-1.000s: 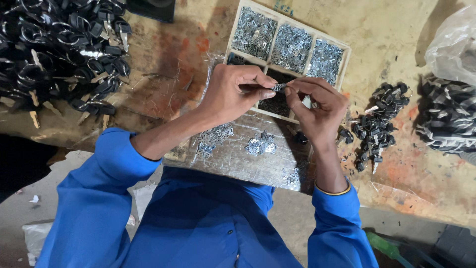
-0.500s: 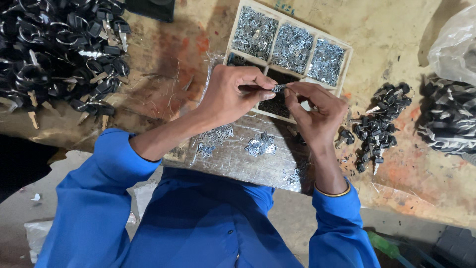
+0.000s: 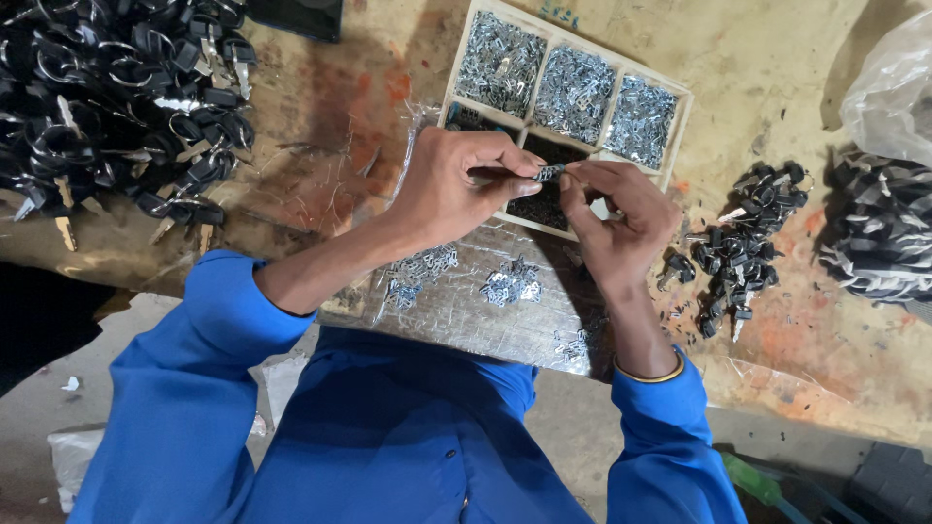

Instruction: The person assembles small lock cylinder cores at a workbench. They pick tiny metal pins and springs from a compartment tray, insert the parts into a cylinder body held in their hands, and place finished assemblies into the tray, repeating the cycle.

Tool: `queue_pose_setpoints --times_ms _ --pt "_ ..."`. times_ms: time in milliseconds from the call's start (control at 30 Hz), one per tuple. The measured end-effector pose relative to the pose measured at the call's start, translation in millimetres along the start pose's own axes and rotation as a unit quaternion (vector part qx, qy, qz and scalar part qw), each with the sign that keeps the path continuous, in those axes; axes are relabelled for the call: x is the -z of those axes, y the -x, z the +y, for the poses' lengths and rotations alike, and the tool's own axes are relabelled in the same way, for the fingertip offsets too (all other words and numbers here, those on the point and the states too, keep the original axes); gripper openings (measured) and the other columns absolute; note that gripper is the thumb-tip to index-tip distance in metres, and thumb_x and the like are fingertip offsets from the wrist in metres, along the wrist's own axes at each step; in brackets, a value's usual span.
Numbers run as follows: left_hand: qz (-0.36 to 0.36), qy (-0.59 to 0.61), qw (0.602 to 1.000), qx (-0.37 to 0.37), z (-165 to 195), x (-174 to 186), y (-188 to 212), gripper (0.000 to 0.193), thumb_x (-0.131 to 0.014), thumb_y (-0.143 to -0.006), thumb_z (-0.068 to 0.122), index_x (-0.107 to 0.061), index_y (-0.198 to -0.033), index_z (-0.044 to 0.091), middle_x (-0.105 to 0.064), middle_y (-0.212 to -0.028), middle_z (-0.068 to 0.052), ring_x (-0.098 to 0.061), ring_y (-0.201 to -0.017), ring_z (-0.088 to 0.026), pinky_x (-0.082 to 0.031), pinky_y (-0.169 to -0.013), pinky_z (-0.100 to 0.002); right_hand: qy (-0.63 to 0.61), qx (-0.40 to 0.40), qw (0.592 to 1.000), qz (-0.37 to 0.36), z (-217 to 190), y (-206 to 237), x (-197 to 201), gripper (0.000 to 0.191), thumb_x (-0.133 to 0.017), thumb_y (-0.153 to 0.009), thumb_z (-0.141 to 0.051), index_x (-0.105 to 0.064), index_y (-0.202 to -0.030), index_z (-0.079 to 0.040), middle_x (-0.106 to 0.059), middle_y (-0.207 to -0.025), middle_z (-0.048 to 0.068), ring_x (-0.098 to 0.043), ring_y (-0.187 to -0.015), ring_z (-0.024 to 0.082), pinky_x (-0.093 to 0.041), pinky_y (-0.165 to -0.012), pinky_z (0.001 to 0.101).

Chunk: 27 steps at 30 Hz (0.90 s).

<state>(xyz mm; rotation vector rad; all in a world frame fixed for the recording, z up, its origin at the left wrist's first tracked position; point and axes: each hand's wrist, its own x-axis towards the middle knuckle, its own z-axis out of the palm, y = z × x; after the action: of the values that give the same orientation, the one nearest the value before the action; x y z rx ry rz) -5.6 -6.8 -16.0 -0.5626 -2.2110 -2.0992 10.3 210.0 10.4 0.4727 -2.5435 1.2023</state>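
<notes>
Both hands pinch one small dark metal piece [image 3: 549, 174] between them, left hand [image 3: 454, 189] and right hand [image 3: 614, 225], right over the wooden divided tray [image 3: 680, 126] of tiny silver bits; loose silver bits [image 3: 510, 283] below on the tabletop [image 3: 340, 116]; black key piles [image 3: 116, 97] far left.

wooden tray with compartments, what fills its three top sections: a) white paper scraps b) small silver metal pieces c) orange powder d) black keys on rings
b: the three top sections of the wooden tray are heaped with small silver metal pieces, while the black keys lie in a separate pile on the table, away from the tray.
</notes>
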Motion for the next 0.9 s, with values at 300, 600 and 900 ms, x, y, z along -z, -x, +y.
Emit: queue_pose_setpoints --times_ms 300,600,900 --pt "-0.007 -0.053 0.999 -0.006 -0.8 -0.1 2.8 0.011 -0.082 -0.088 0.002 -0.076 -0.097 0.002 -0.080 -0.102 -0.011 -0.080 -0.093 -0.020 -0.068 -0.079 -0.030 0.050 0.054 0.991 -0.108 -15.5 -10.7 10.1 0.013 -0.079 -0.096 -0.003 -0.076 -0.108 -0.001 -0.075 -0.108 0.011 -0.075 -0.084 0.019 -0.060 -0.072 0.0313" --pt "-0.029 -0.079 0.996 -0.010 -6.4 -7.4 1.8 0.011 -0.081 -0.089 0.003 -0.075 -0.099 0.003 -0.079 -0.104 -0.010 -0.080 -0.094 -0.019 -0.069 -0.075 -0.028 0.125 0.087 0.973 -0.171 -16.7 -18.5 20.6 0.028 -0.067 -0.097 0.008 -0.073 -0.123 -0.001 -0.072 -0.115 0.010 -0.070 -0.098 0.030 -0.056 -0.083 0.0379" --pt "-0.024 -0.012 0.999 -0.017 -1.3 -3.1 2.8 0.014 -0.079 -0.092 0.001 -0.071 -0.104 0.001 -0.079 -0.107 -0.009 -0.079 -0.102 -0.019 -0.067 -0.089 -0.030 0.178 -0.032 0.956 -0.232 -23.7 3.9 89.4 0.016 -0.084 -0.087 -0.013 -0.082 -0.102 -0.011 -0.069 -0.077 0.007 -0.063 -0.061 0.019 -0.047 -0.063 0.0344"
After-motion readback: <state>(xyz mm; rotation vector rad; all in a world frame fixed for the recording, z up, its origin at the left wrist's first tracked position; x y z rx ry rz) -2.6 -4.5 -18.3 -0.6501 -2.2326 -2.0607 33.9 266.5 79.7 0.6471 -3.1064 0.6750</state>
